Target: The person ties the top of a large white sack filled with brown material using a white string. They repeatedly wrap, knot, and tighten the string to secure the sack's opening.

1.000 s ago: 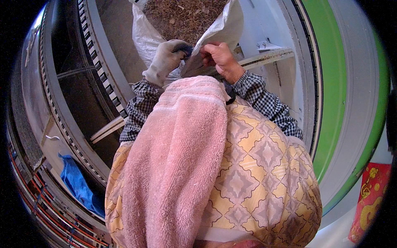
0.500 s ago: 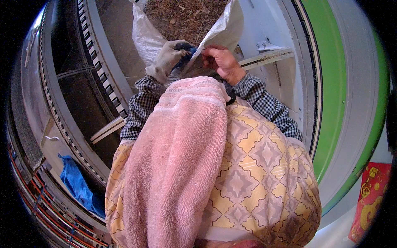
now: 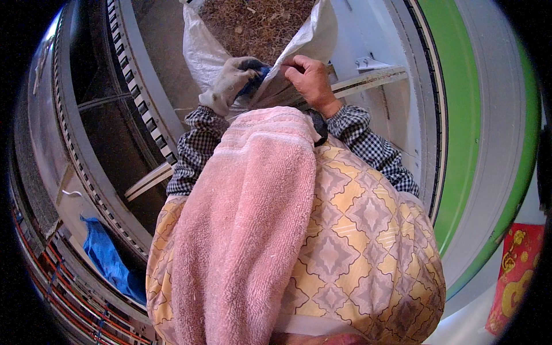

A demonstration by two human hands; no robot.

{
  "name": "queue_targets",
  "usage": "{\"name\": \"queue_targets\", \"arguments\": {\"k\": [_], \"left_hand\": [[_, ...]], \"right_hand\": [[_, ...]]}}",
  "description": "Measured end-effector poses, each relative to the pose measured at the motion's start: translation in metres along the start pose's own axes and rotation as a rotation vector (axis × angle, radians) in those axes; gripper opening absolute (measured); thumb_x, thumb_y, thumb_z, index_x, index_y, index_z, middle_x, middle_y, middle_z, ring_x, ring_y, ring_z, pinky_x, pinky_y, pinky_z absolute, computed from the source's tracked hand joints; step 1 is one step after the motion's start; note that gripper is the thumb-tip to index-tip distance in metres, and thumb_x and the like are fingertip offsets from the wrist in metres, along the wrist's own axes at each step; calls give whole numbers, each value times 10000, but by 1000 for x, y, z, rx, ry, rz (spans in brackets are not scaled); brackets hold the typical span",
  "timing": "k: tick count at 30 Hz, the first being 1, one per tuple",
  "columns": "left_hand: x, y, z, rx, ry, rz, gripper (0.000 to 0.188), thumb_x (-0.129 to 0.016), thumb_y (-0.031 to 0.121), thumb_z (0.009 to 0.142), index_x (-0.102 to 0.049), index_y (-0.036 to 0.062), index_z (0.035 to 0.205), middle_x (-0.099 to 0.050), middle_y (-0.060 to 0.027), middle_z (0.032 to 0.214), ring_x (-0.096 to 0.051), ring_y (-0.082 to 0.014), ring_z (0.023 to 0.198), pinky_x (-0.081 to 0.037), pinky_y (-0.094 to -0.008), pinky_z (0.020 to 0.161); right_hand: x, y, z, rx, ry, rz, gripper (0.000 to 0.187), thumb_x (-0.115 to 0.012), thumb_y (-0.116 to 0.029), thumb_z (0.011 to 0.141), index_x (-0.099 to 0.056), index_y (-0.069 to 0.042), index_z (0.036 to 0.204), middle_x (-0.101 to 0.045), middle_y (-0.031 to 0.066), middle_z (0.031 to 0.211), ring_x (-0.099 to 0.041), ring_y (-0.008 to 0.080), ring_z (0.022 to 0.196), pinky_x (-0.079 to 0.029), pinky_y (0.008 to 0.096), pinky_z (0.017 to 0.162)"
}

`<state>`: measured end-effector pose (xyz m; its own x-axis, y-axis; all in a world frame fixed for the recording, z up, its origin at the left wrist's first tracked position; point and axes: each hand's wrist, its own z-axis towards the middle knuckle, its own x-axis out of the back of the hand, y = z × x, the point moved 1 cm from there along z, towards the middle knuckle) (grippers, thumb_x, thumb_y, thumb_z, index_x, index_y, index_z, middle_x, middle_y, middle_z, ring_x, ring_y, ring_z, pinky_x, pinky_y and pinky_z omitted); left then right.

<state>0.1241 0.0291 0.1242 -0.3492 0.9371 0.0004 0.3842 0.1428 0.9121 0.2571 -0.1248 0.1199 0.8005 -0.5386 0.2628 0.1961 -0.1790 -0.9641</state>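
A white woven sack (image 3: pixel 202 53) stands with its mouth spread wide at the top of the view. It holds brown, dry, stringy plant matter (image 3: pixel 253 29). On the near side of the mouth, my left hand (image 3: pixel 225 85), in a pale glove with dark blue on the finger side, is closed on the sack's edge. My bare right hand (image 3: pixel 313 86) pinches the rim just to the right of it, thumb and forefinger together. The other right fingers are partly hidden behind the hand. Both wrists come out of black-and-white checked sleeves (image 3: pixel 384 150).
A pink towel (image 3: pixel 247 218) hangs down my front over a yellow patterned apron (image 3: pixel 356 230). To the right curves a green and white panel (image 3: pixel 460 115), with a pale bar (image 3: pixel 371 80) beside the sack. Blue cloth (image 3: pixel 106 253) lies at lower left near a dark-slotted metal strip (image 3: pixel 135 86).
My right hand has shifted slightly up along the sack's rim, and its fingers sit higher and less curled. The left hand keeps its hold with only a slight shift.
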Motion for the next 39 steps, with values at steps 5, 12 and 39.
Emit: {"name": "queue_targets", "arguments": {"k": [5, 12, 39], "left_hand": [[-2, -2, 1, -35, -49, 76, 218, -508, -41, 742, -639, -9, 913, -613, -10, 778, -539, -91, 698, -455, -231, 652], [0, 9, 3, 19, -77, 192, 202, -520, -49, 742, -633, -5, 904, -615, -20, 771, -555, -103, 696, -467, -239, 640], [8, -2, 2, 2, -73, 83, 200, -519, -32, 730, -632, -24, 896, -601, -9, 757, -538, -96, 676, -461, -229, 630]], "right_hand": [[1, -1, -1, -107, -25, -65, 246, -634, -200, 725, -643, 18, 839, -650, 172, 781, -645, 271, 724, -493, 342, 667], [-3, -5, -5, -51, -14, -87, 224, -649, -183, 715, -642, -1, 845, -647, 180, 792, -642, 293, 743, -495, 360, 684], [15, -24, 48, 538, -586, -897, 184, -640, -131, 704, -657, -185, 880, -612, -21, 930, -535, 182, 948, -364, 408, 843]]}}
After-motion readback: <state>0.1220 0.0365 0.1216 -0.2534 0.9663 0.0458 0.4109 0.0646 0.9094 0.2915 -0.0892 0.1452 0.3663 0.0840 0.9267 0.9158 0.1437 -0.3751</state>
